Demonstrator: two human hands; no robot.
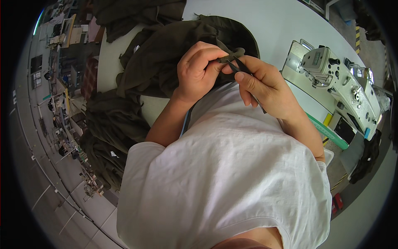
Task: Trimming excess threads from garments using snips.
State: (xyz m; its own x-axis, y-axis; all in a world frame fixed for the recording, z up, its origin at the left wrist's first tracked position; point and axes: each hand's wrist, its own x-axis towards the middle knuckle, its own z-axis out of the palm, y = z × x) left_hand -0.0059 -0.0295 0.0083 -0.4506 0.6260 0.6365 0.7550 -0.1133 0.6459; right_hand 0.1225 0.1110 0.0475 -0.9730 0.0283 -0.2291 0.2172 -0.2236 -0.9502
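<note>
Pinched between the fingertips of my left hand (200, 68) is a small folded edge of dark olive-brown fabric (226, 59). My right hand (265, 85) is closed around slim black thread snips (241, 65). Their pointed blades stand slightly apart against the pinched fabric, and the thin rear end sticks out below my fingers. Both hands meet just above my white shirt. The rest of the dark garment (157, 54) lies bunched on the white table behind my hands. My fingers cover part of the pinched spot.
A white sewing machine (340, 79) stands on the right of the white table (265, 25). A green strip (327, 130) runs along the near edge there. More dark garments (110, 120) hang in a heap at the left, and another pile (137, 14) lies at the far left.
</note>
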